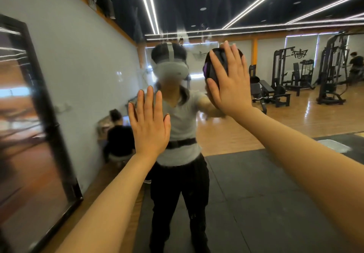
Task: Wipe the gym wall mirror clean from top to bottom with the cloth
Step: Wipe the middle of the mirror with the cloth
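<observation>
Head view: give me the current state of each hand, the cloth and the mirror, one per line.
Right hand: fingers straight, pressing the cloth flat on the glass.
Cloth: dark, bunched under the right palm, high on the mirror.
Left hand: fingers straight, flat on the glass, holding nothing.
Mirror: faint streaks near the top.

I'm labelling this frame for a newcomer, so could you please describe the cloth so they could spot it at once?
Start at the big wall mirror that fills the view. On the glass, upper middle, the right hand presses flat with straight fingers. The cloth is the dark, rounded pad with a purple edge showing under that palm, while the left hand lies bare on the glass.
</observation>
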